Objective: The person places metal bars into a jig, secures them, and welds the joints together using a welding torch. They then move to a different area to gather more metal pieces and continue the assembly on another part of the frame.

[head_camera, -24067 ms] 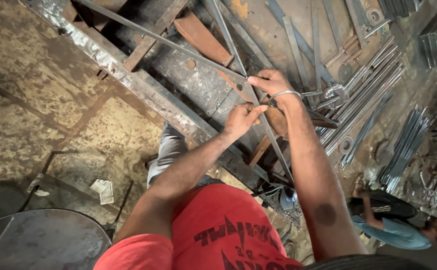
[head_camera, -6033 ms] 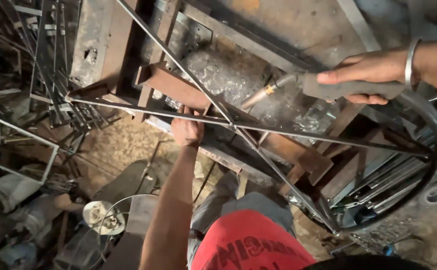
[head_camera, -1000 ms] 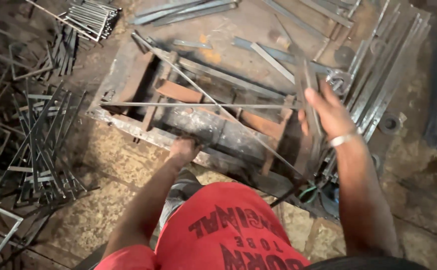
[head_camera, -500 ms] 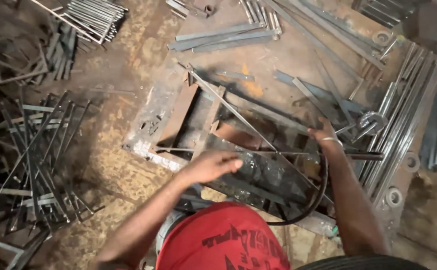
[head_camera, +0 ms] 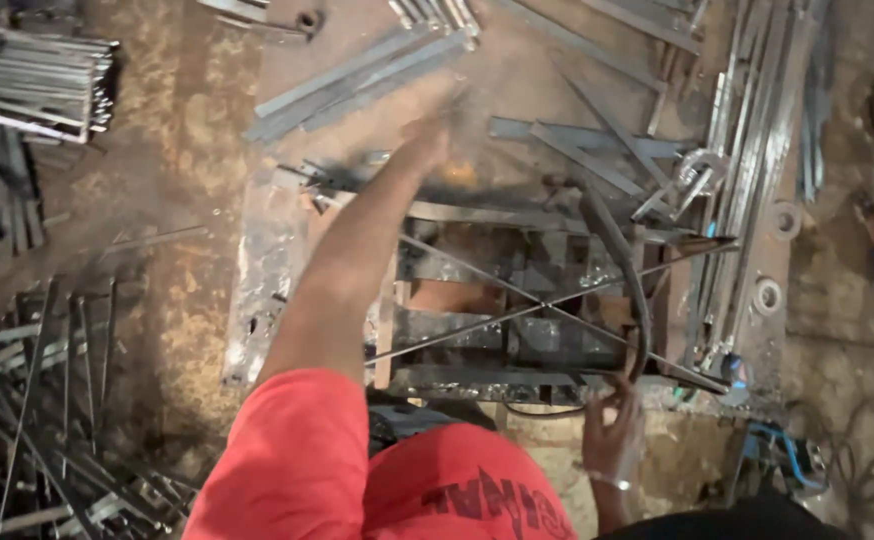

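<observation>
My left arm stretches forward over a rusty metal jig (head_camera: 277, 270) on the floor. My left hand (head_camera: 429, 140) is blurred at the jig's far edge, close to a bundle of flat steel strips (head_camera: 357, 85); its fingers cannot be made out. My right hand (head_camera: 612, 432), with a bangle on the wrist, grips the near end of a dark curved metal bar (head_camera: 622, 270) at the jig's near right corner. Two thin rods (head_camera: 517, 305) lie crossed over the jig.
Heaps of bent wire pieces (head_camera: 37, 400) lie at the left, and stacked ones (head_camera: 37, 85) at the far left. Long flat bars (head_camera: 767, 130), a ring clamp (head_camera: 697, 170) and washers (head_camera: 767, 295) lie at the right. A blue-handled tool (head_camera: 787, 460) sits near right.
My left hand has left the jig's near side and reached far forward. My right hand has dropped from the jig's right side to its near corner, along the curved bar. The view shifted.
</observation>
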